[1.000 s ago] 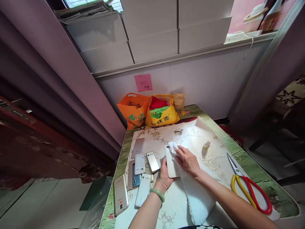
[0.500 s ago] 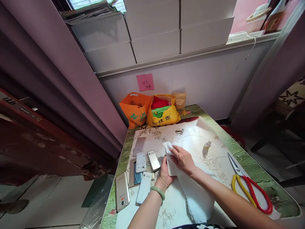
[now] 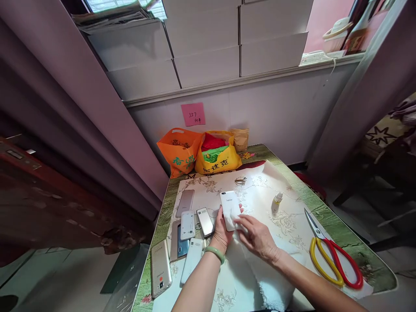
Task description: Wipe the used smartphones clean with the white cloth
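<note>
My left hand is wrapped round a white phone, its back turned up with a camera lens at the top left corner. A green bangle circles that wrist. In my right hand a white cloth is pinched, and its upper end touches the lower right part of the phone's back. The rest of the cloth hangs down toward the table's near edge. Left of my hands lie several phones, among them a silver one, a white one and a gold one.
Scissors with red and yellow handles lie at the right, and a small bottle stands beyond my right hand. An orange bag, a yellow bag and a brown paper bag stand against the wall.
My right hand has moved down the phone with the cloth, baring the top of its back. The left hand keeps its hold on the phone. The whole view has shifted slightly.
</note>
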Demonstrator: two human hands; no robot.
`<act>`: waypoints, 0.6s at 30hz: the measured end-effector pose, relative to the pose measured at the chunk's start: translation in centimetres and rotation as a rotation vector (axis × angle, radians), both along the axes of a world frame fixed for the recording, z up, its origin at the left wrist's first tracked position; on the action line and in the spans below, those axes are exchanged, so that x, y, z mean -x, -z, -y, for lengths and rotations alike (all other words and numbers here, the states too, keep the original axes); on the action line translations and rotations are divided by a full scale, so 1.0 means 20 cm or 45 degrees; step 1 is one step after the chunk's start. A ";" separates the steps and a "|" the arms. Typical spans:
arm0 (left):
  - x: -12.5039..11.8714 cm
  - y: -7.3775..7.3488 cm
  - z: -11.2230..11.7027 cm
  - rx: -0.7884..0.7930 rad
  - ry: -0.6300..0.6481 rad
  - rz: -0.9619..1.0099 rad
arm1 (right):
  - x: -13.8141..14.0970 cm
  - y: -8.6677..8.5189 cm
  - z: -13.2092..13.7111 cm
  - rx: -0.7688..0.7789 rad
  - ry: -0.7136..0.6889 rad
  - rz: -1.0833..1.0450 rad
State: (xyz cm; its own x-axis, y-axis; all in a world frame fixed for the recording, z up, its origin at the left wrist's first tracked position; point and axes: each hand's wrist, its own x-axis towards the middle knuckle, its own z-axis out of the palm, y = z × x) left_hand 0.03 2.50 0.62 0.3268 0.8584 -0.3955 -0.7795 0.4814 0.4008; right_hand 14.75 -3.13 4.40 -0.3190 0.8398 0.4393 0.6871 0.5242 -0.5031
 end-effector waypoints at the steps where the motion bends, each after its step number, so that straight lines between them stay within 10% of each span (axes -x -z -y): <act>1: -0.01 -0.01 -0.02 0.020 -0.026 -0.009 | -0.02 -0.01 -0.03 0.022 0.088 -0.093; 5: -0.04 0.02 -0.06 0.092 -0.003 0.004 | -0.09 -0.01 -0.14 0.074 0.377 -0.214; 11: -0.04 0.08 -0.05 0.057 0.007 0.021 | 0.03 0.10 -0.12 -0.027 0.014 0.081; 18: -0.03 0.06 -0.04 0.089 0.022 0.014 | 0.11 -0.02 -0.37 0.045 0.272 0.237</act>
State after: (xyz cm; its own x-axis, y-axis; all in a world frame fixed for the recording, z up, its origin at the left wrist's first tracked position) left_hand 0.71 3.35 -0.50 0.3461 0.8228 -0.4508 -0.7749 0.5216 0.3571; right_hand 12.62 4.25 4.73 -0.2055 0.9104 0.3592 0.8625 0.3419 -0.3732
